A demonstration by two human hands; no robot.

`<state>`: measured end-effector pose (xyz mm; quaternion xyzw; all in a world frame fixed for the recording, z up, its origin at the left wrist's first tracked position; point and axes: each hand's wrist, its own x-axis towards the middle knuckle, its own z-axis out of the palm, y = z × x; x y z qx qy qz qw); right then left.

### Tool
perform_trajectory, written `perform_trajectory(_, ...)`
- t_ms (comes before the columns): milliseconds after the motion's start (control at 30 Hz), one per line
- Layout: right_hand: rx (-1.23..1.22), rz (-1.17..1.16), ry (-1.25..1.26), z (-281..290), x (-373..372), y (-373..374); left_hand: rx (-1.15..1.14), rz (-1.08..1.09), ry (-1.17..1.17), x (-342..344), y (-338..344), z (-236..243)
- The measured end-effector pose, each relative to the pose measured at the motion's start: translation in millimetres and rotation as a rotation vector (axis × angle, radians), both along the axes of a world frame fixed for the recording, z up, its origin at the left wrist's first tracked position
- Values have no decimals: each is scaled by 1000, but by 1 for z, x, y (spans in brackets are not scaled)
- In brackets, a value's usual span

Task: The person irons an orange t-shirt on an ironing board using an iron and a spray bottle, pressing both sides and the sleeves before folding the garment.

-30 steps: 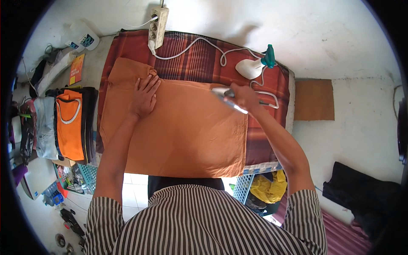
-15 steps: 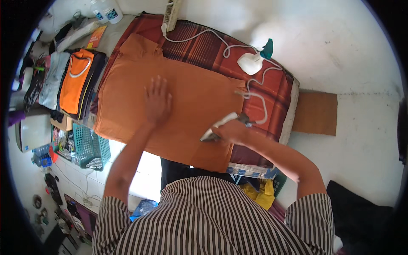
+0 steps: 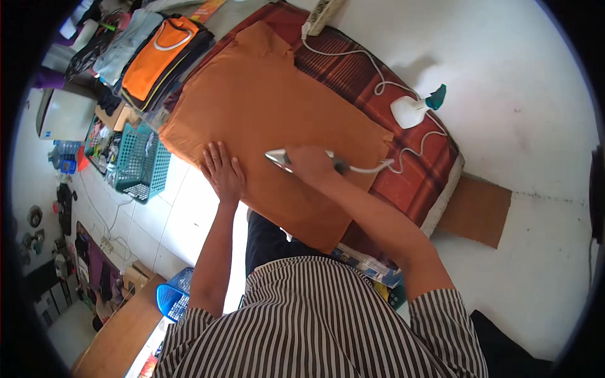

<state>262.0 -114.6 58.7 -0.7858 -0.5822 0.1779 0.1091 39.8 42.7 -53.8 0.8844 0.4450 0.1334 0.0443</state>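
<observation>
A brown-orange T-shirt (image 3: 252, 94) lies spread over a red plaid cloth (image 3: 413, 183) on the table. My right hand (image 3: 309, 165) is wrapped round a clothes iron (image 3: 275, 157), whose pointed tip faces left over the middle of the shirt. Its pale cord (image 3: 372, 169) trails off to the right, then back along the far side. Fingers apart, my left hand (image 3: 225, 175) rests flat on the shirt's near left edge. My fingers hide most of the iron's handle.
Beyond the shirt stand a white spray bottle (image 3: 408, 113) with a green head and a power strip (image 3: 322, 16). Folded clothes with an orange shirt (image 3: 157, 60) are stacked at the far left. Green baskets (image 3: 142, 164) stand below them; a cardboard piece (image 3: 476, 211) lies right.
The iron has moved left and farther from me in my right hand. My left hand has come nearer, from the shirt's middle to its edge. The whole view has turned.
</observation>
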Motion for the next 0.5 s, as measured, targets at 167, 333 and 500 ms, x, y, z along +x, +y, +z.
perform_trajectory(167, 164, 189, -14, -18, -15, -6, -55, 170, -9, -12, 29, -8)
perform_trajectory(333, -223, 141, 34, 9, -39, -127, -99, 166, -32, -26, 32, -12)
perform_trajectory(500, -231, 53, 61, 5, -44, -202, -109, 148, -40, -17, 28, -9)
